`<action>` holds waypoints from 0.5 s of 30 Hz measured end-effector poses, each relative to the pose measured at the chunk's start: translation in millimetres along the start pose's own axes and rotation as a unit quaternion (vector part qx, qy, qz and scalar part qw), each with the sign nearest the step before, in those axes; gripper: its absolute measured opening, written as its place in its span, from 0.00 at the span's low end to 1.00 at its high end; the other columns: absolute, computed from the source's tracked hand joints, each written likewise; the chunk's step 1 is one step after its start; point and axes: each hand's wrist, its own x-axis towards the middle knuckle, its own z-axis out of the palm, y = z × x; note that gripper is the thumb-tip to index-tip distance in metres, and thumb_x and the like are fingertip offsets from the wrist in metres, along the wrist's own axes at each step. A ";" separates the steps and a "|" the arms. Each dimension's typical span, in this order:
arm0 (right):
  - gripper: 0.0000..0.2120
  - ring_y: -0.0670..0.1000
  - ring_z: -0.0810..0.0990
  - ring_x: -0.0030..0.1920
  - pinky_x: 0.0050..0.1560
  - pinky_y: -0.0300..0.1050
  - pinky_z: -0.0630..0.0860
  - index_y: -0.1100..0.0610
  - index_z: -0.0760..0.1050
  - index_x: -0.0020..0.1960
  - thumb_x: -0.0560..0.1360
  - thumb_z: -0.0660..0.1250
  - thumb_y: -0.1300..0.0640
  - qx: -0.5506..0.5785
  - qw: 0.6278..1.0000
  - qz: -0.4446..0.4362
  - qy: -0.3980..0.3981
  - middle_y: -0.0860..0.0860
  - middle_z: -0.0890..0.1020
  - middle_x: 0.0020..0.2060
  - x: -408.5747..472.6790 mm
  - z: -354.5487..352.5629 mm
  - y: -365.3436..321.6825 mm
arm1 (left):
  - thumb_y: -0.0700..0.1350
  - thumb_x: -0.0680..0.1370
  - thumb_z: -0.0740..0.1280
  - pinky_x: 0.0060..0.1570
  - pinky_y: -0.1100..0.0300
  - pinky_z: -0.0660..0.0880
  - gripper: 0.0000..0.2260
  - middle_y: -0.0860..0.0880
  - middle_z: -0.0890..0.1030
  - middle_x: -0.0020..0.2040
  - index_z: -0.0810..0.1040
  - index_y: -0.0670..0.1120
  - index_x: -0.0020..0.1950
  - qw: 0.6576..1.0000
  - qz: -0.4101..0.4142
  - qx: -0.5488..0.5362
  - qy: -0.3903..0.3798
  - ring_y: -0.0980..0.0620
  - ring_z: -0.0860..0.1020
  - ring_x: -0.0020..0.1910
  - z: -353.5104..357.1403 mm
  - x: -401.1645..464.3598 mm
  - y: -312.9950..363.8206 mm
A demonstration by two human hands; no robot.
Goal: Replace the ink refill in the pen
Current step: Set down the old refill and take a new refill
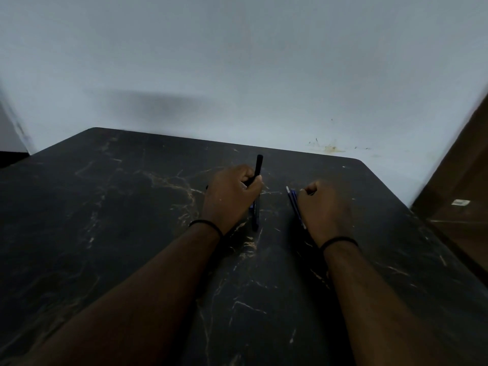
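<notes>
My left hand (232, 196) grips a black pen (258, 166) whose upper end sticks up and away past my fingers. Another dark pen with a blue part (255, 215) lies on the black marble-pattern table (132, 207) just right of that hand. A few thin blue refills (293, 200) lie side by side on the table, partly hidden under my right hand (323, 211). The fingers of my right hand are curled down at the refills' far end; whether they hold one is not visible.
A pale wall rises directly behind the table's far edge. A brown wooden panel (459, 202) stands at the right, close to the table's right edge. Both my wrists carry a thin black band.
</notes>
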 end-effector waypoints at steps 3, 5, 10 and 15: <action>0.10 0.55 0.79 0.39 0.43 0.48 0.77 0.55 0.77 0.40 0.78 0.64 0.52 -0.004 1.000 0.003 -0.003 0.54 0.81 0.36 -0.7 -1.9 -0.9 | 0.49 0.77 0.69 0.36 0.49 0.81 0.08 0.51 0.82 0.35 0.81 0.47 0.41 1.000 -0.002 0.000 -0.004 0.53 0.80 0.33 0.0 0.4 -0.1; 0.09 0.55 0.80 0.39 0.42 0.47 0.77 0.55 0.77 0.41 0.78 0.64 0.53 -0.010 1.000 0.010 -0.016 0.54 0.81 0.36 -0.2 -2.1 -1.3 | 0.49 0.77 0.69 0.37 0.48 0.81 0.08 0.50 0.83 0.36 0.81 0.46 0.42 1.000 -0.005 -0.001 -0.009 0.52 0.81 0.34 -0.2 0.5 -0.4; 0.09 0.54 0.80 0.40 0.42 0.47 0.76 0.54 0.78 0.41 0.78 0.64 0.53 -0.004 1.000 0.013 -0.019 0.53 0.81 0.37 1.8 0.1 1.1 | 0.48 0.78 0.69 0.38 0.47 0.81 0.08 0.49 0.83 0.37 0.81 0.46 0.42 1.000 -0.006 -0.008 -0.012 0.50 0.81 0.35 -0.5 0.2 -1.0; 0.07 0.40 0.74 0.36 0.37 0.35 0.68 0.48 0.76 0.44 0.81 0.64 0.50 0.117 0.987 -0.079 0.082 0.43 0.77 0.36 -5.6 3.1 -7.4 | 0.49 0.77 0.70 0.39 0.49 0.82 0.07 0.51 0.83 0.38 0.82 0.46 0.43 1.000 0.005 -0.009 -0.013 0.53 0.82 0.37 0.3 0.8 -2.2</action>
